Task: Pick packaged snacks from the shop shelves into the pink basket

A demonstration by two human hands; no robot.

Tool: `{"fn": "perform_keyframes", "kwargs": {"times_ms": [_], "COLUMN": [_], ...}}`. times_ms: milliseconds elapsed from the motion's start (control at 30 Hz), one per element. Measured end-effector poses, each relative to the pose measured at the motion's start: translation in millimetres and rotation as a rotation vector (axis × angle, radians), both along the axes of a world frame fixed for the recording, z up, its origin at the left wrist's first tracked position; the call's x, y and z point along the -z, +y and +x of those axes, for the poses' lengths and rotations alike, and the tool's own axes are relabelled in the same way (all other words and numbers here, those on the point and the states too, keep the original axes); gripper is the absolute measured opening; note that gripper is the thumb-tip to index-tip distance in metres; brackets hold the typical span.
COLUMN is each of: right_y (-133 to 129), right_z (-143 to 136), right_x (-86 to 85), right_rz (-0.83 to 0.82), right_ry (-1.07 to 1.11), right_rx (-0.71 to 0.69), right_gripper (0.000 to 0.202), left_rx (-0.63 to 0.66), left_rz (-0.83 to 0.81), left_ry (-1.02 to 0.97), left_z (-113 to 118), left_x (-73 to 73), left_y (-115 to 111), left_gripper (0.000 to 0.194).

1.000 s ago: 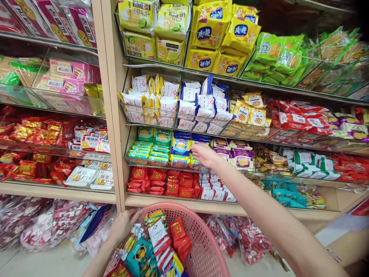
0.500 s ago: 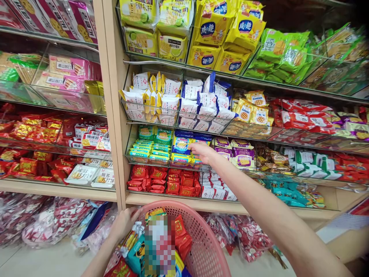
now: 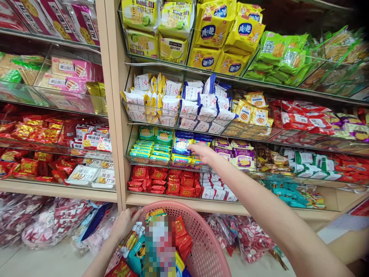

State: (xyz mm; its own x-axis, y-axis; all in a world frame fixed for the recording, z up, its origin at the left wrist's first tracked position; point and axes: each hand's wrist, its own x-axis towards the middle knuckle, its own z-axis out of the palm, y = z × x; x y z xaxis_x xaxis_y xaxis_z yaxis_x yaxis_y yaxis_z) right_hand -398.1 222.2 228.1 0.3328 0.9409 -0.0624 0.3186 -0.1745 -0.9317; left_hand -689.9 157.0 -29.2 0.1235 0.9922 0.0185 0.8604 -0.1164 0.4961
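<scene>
My right hand [image 3: 201, 151] reaches into a shelf compartment, its fingertips at the blue and yellow snack packets [image 3: 182, 146]; the fingers are bent together, and whether they hold a packet is hard to see. Green packets [image 3: 151, 150] lie left of it, purple packets [image 3: 243, 154] to its right. Low in the view, my left hand [image 3: 126, 223] grips the rim of a pink basket [image 3: 206, 234]. Inside the basket are red packets [image 3: 183, 237], a teal packet [image 3: 136, 254] and others, partly covered by a blurred patch.
Glass-fronted shelves rise ahead, with yellow packets [image 3: 215, 29] above and red packets [image 3: 158, 179] below. A wooden upright [image 3: 115, 100] divides them from the left shelves. Plastic-wrapped bundles [image 3: 59, 219] lie on the floor beneath. Another arm or similar shape [image 3: 350, 246] shows at the lower right.
The view has shifted very slightly. My right hand stays at the blue and yellow packets, its fingers a little lower; my left hand stays on the basket rim.
</scene>
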Motion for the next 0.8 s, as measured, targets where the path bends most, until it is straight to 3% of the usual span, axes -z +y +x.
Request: {"fn": "perform_keyframes", "kwargs": {"times_ms": [267,400,633,800], "right_y": [4,4,8,1], "right_z": [-5,-7,-12,-9], "right_x": [13.6,20.4,29.5,24.3], "right_rz": [0.122,0.22,0.353,0.405], "right_ry": [-0.145,-0.176,-0.114,0.083], "right_rx": [0.033,0.029,0.0,0.018], "right_gripper": [0.03,0.026,0.024,0.02], "left_rx": [-0.005,-0.001,0.003,0.011], "left_rz": [0.003,-0.01,0.006,0.02], "left_ry": [0.004,0.007,0.032,0.046], "left_z": [0,0,1,0], "left_x": [1.2,-0.7,-1.0,0.3], "left_y": [1,0,0,-1], "left_gripper": [0.044,0.045,0.045,0.047]}}
